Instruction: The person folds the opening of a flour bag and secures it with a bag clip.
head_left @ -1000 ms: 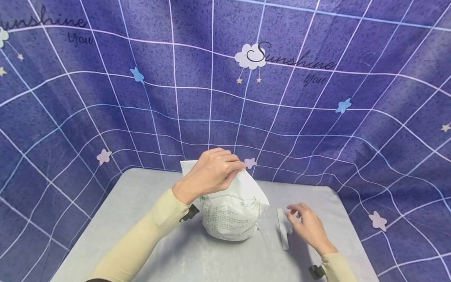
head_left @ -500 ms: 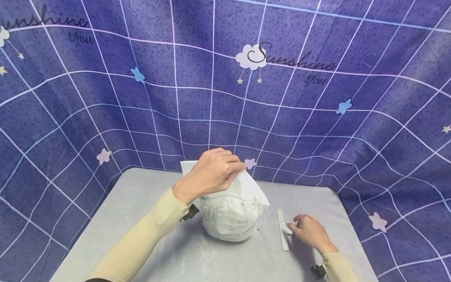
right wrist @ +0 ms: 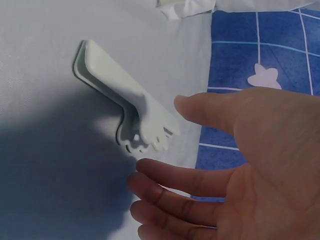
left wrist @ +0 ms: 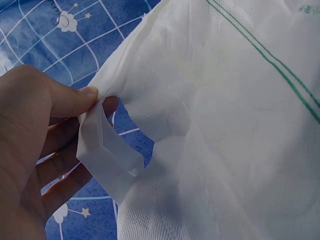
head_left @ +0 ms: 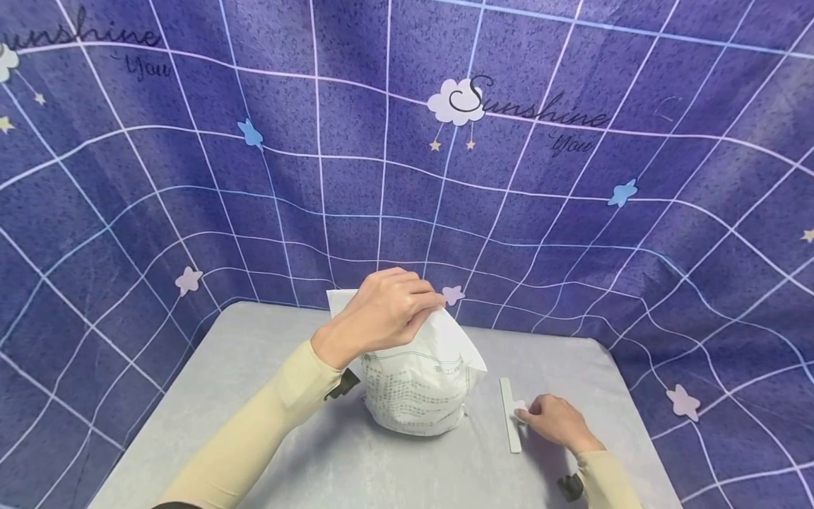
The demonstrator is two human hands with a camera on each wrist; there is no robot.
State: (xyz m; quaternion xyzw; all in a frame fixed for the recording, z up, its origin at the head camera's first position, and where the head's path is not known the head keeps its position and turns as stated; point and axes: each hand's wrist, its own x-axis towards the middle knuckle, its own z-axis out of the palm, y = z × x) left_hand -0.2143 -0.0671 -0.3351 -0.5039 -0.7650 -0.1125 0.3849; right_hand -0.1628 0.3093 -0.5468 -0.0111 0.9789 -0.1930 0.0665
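Note:
A white woven plastic bag (head_left: pixel 416 392) with printed text and green lines stands upright, bulging, at the middle of the table. My left hand (head_left: pixel 391 311) pinches its top edge, thumb against fingers, beside the cut-out handle hole seen in the left wrist view. Right of the bag lies a pale plastic clip (head_left: pixel 510 417), long and narrow, with a scalloped, paw-like grip end (right wrist: pixel 150 135). My right hand (head_left: pixel 559 423) is low over the table beside that end. In the right wrist view its thumb and fingers are spread apart, close to the clip, with a gap between.
A grey cloth-like surface covers the table (head_left: pixel 305 466). Blue-purple fabric with grid lines, stars and clouds hangs as a curtain (head_left: pixel 343 177) behind the table and along both sides.
My right hand has moved down and slightly nearer the front, beside the clip's grip end. The left hand and the bag have stayed in place.

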